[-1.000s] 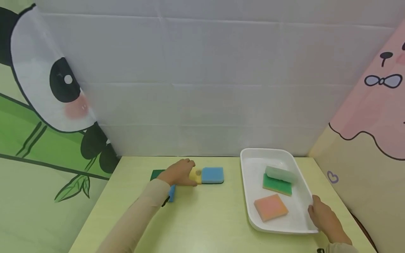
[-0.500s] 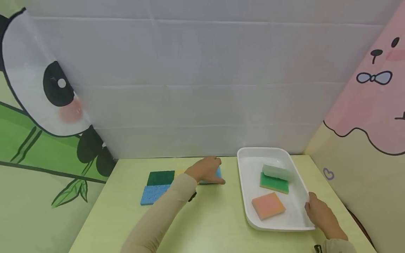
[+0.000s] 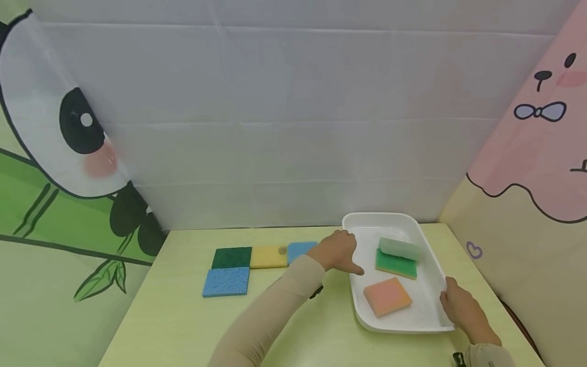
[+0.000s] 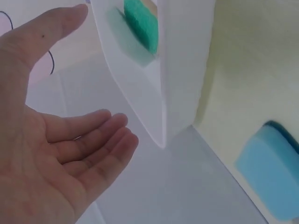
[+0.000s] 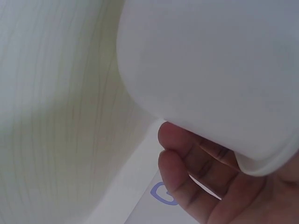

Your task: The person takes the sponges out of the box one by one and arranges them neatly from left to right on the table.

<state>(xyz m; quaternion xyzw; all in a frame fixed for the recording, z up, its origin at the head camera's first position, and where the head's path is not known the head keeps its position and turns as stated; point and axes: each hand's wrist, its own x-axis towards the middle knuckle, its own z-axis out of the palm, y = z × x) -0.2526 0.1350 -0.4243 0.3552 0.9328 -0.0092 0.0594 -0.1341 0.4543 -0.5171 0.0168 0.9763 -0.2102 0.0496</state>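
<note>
My left hand, spread with nothing in it, hovers at the left rim of the white tray. In the left wrist view the palm and fingers of that hand show beside the tray wall. My right hand grips the tray's right rim; the right wrist view shows its fingers curled under the edge. Inside the tray lie a pale green sponge, a green sponge touching it, and a pink-orange sponge in front.
Left of the tray, a dark green pad, a yellow sponge and a light blue sponge form a row on the table. A speckled blue sponge lies in front of the dark green pad.
My left hand has moved right, from over the yellow sponge past the light blue one to the tray's left rim. My right hand has kept its hold on the tray.
</note>
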